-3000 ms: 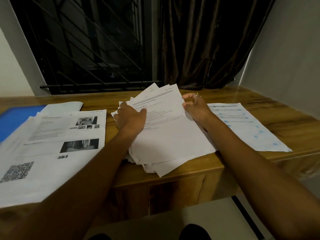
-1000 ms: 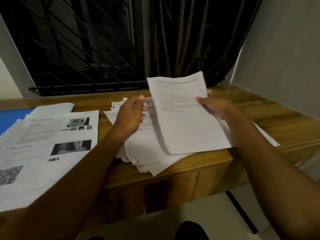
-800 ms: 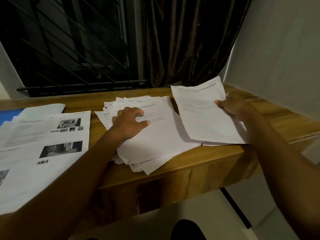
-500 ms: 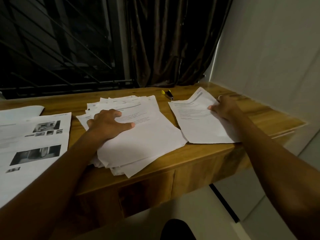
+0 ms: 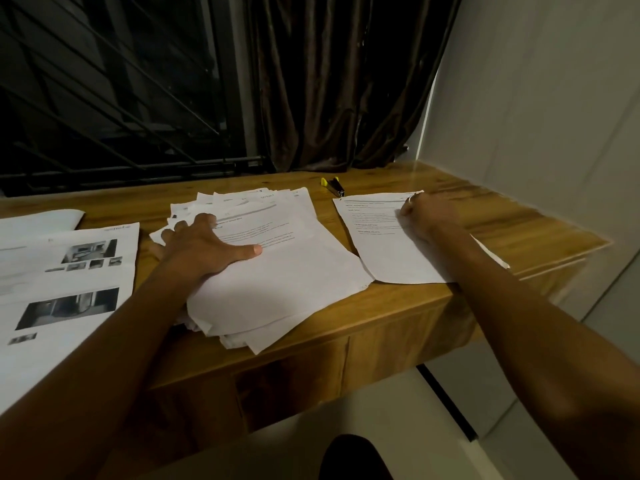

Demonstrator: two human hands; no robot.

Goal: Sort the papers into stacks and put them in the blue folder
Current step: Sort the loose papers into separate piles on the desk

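Nearest the camera, the person's two bare forearms reach out over the front edge of the wooden desk (image 5: 391,317). A loose pile of printed papers (image 5: 287,285) lies in the middle of the desk. Its sheets are fanned and skewed, and its near corner hangs past the front edge. The left hand (image 5: 204,249) rests flat on the left part of this pile, fingers spread wide and fairly straight, thumb stretched to the right across the top sheet; it holds nothing.

Left of the pile and apart from it lie large printed sheets with photographs (image 5: 69,278), running out of view, with another white sheet (image 5: 41,220) behind them. Just beside the pile on the right, a text sheet (image 5: 381,251) lies flat, its near edge at the desk's front edge. A corner of paper shows beyond the right forearm, which crosses the sheet. The right hand (image 5: 420,216) sits on the sheet's far right part, knuckles up, fingers bent down onto the paper, a ring on one finger. Whether they pinch the sheet or only press it cannot be told.

Farther back, a small yellow-and-black object (image 5: 333,187) lies on the desk. Behind it are a dark brown curtain (image 5: 339,81) and a barred window (image 5: 110,84), with a pale wall (image 5: 536,116) at the right.
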